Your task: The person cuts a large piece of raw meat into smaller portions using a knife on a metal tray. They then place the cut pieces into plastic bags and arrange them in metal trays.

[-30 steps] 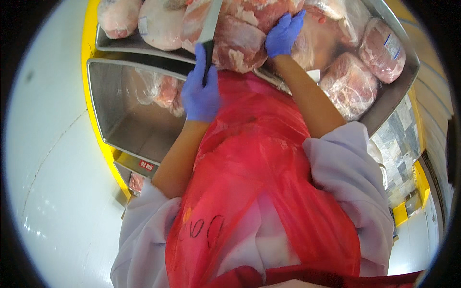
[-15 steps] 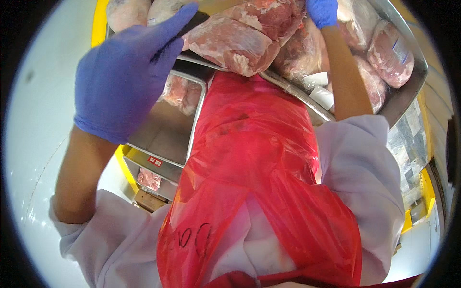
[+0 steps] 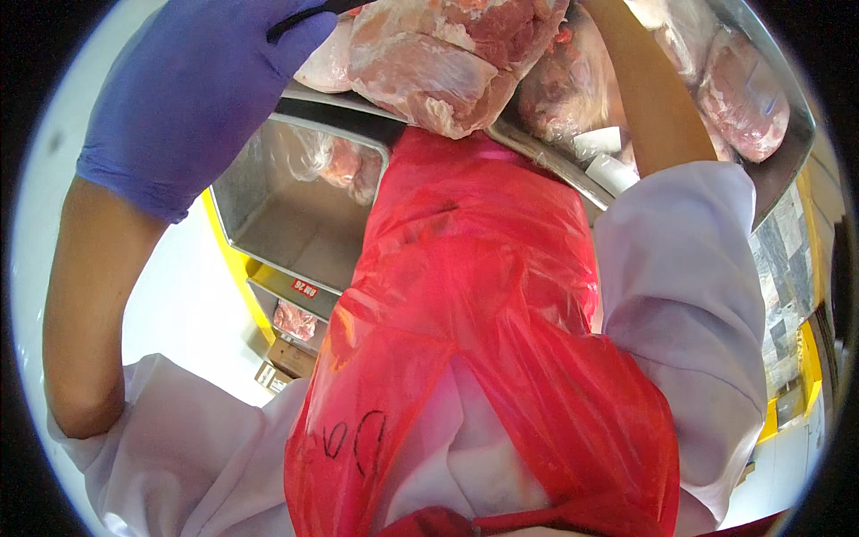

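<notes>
My left hand [image 3: 192,98], in a blue glove, is closed around the black handle of a knife [image 3: 300,20] at the upper left. The knife's blade is not clear at the top edge. Just to its right lies a large raw piece of meat [image 3: 425,80], pink with pale fat, its near end overhanging the metal tray edge. My right forearm [image 3: 658,98] reaches over the right-hand tray, and its hand is beyond the top edge. Plastic-wrapped meat [image 3: 568,89] lies beside that forearm, with white labels [image 3: 598,141] near it.
At the right a deep metal tray [image 3: 801,148] holds several wrapped meat pieces [image 3: 743,94]. Lower left, a metal tub [image 3: 295,219] contains wrapped meat, with another tray [image 3: 291,313] below it. A yellow frame [image 3: 237,268] runs alongside. My red plastic apron [image 3: 474,233] touches the work edge.
My left hand with the knife has moved left and up. My right hand has slid out past the top edge. The large piece of meat has barely shifted.
</notes>
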Action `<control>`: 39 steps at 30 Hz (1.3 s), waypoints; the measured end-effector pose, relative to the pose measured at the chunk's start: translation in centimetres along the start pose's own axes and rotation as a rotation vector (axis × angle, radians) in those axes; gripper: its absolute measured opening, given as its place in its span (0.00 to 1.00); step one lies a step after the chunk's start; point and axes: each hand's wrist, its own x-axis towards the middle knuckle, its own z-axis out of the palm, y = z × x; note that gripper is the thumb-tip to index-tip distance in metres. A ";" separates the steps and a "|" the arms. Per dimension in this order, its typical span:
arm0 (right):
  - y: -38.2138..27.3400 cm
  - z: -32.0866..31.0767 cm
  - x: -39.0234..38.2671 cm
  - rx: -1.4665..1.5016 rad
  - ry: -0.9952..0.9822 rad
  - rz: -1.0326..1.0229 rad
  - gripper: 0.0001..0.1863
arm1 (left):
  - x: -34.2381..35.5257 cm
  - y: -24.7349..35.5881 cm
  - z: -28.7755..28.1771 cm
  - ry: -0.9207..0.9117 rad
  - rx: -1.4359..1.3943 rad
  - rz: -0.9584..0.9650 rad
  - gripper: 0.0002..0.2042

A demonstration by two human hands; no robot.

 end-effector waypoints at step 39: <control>0.1 2.1 -1.6 0.313 0.291 0.028 0.10 | -1.1 -1.6 12.3 0.267 0.016 -0.085 0.26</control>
